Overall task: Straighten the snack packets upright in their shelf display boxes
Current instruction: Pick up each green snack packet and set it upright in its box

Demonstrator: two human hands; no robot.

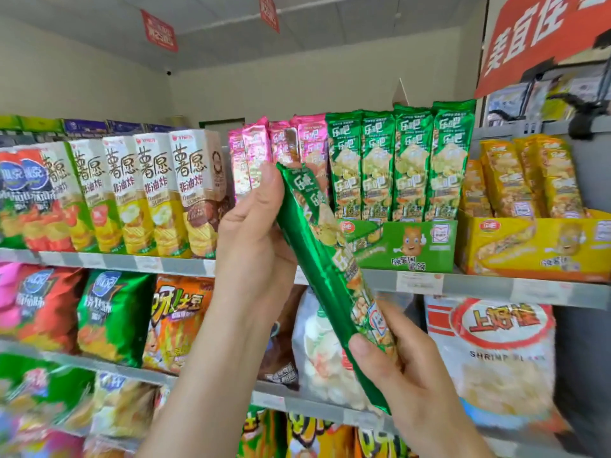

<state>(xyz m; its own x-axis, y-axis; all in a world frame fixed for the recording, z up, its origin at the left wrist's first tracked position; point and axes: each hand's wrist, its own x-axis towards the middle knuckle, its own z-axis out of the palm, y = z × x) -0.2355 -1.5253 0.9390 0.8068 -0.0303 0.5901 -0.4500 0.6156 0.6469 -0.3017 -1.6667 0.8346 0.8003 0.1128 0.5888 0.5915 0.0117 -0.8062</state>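
- A long green foil snack packet (325,276), glossy, with chip pictures and pale lettering down its front, is held tilted in front of the shelves, top end leaning left and bottom end lower right
- The left hand (254,233) grips its upper part, thumb laid along the left edge, fingers hidden behind
- The right hand (406,368) pinches the lower end, thumb across the front, fingers curled behind
- Its top overlaps the pink packets (261,150); just right, four matching green packets (396,163) stand upright in the green display box (406,246) at the front edge of the upper shelf (479,285)
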